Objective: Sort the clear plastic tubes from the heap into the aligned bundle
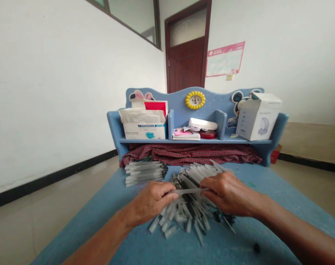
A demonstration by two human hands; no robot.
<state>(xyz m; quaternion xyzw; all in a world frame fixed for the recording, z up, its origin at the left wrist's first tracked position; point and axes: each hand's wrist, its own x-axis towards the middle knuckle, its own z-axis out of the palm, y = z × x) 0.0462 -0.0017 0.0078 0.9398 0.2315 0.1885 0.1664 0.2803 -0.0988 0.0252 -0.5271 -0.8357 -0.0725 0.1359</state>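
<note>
Between my two hands a slim translucent pen [188, 191] is held level above a loose heap. My left hand [153, 201] pinches its left end, and my right hand [230, 193] pinches the other end. Below and behind them lies the heap of pen parts [195, 211], frosted tubes with some dark pieces, pointing in many directions. At the back left, a neat stack of similar pens [144, 172] lies with dark tips facing right. Small black caps [217, 216] lie by my right hand. The covered ends of the held pen cannot be seen.
The blue desk [101, 235] has a shelf with a mask box [145, 129], a yellow flower clock [195, 100], a red round tin [208, 134] and a white carton [255, 121]. Checked cloth [189, 154] is bunched beneath it. One black piece [257, 247] lies near the front.
</note>
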